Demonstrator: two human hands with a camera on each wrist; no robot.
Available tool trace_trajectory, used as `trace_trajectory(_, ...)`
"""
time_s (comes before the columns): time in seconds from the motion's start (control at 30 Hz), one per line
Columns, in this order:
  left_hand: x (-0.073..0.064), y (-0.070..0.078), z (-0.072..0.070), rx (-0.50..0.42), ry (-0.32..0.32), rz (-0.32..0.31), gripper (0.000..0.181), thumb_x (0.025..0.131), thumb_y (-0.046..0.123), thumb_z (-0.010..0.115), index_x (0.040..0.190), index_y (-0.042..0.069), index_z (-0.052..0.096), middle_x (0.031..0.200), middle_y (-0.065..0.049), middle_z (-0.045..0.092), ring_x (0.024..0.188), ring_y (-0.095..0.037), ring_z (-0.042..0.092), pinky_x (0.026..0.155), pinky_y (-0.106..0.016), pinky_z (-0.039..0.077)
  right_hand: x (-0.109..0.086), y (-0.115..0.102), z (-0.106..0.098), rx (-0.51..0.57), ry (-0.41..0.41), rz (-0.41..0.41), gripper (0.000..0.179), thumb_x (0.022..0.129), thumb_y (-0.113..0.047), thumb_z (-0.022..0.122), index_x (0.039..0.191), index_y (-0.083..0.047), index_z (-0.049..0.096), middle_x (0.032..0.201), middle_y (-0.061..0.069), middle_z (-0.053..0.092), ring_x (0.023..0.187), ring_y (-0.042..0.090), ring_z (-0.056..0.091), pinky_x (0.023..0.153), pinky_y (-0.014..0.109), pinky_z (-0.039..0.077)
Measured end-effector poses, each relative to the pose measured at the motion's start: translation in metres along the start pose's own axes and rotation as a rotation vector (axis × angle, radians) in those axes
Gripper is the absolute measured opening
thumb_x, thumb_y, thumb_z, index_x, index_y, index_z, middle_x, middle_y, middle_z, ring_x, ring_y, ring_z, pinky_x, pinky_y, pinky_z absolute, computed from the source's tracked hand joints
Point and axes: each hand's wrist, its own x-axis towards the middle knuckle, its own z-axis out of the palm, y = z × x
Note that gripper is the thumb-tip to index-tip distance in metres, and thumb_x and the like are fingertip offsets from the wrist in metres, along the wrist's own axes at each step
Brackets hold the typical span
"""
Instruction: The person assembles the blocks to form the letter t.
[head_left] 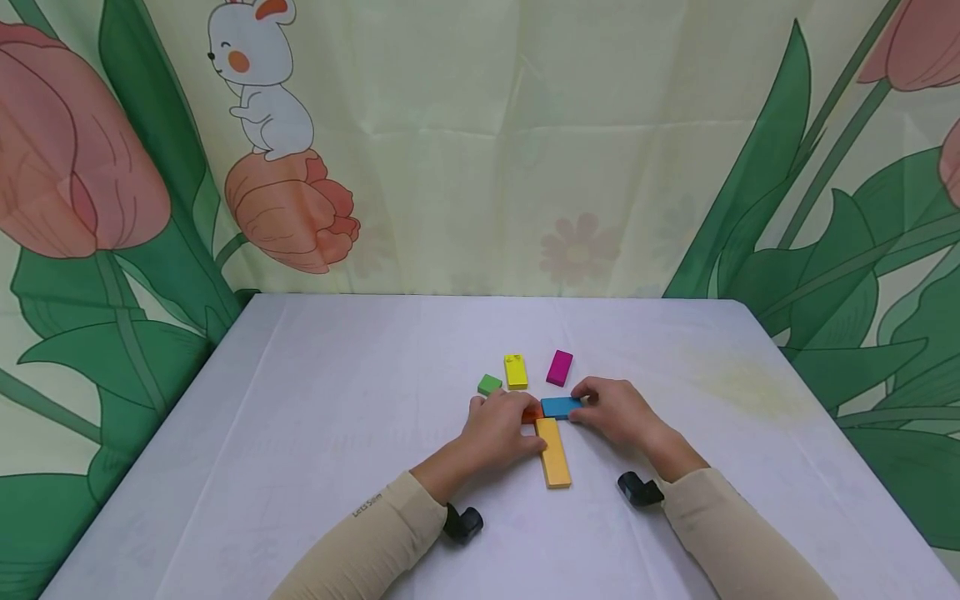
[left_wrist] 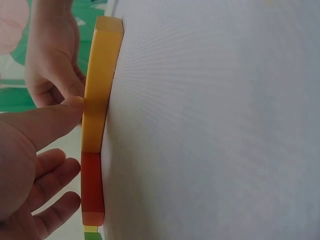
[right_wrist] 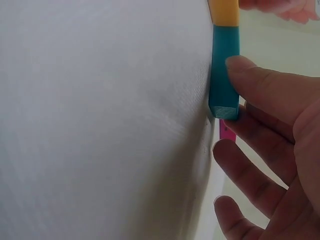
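My left hand (head_left: 501, 429) covers most of the red block (head_left: 533, 412). Beyond my right thumb (right_wrist: 260, 82), only a sliver of the pink block (right_wrist: 227, 132) shows.

Cluster mid-tabletop (head_left: 337, 433). Long block (head_left: 554, 454) at 6 o'clock, end butting the short block (head_left: 532, 412) at centre. Flat block (head_left: 560, 407) at 3. Cube (head_left: 489, 384) at 10, upright tile (head_left: 515, 371) at 11, tilted tile (head_left: 559, 367) at 1, all apart.

Yellow block (head_left: 515, 371), magenta block (head_left: 559, 367) behind, cloth sides open
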Motion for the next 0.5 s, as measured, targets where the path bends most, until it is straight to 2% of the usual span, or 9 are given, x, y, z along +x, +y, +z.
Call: trace_trajectory(0.5, -0.0005, -0.0028, 0.0003, 0.007, 0.000, 0.015, 0.048, 0.078, 0.042, 0.086, 0.117, 0.020, 0.068, 0.097, 0.011, 0.062, 0.100, -0.014, 0.049, 0.086, -0.040, 0.037, -0.0001, -0.0001, 0.0001, -0.006, -0.010, 0.001, 0.035, 0.086, -0.019, 0.081, 0.116, -0.007, 0.069, 0.104, 0.005, 0.066, 0.097, 0.024, 0.057, 0.083, 0.038, 0.055)
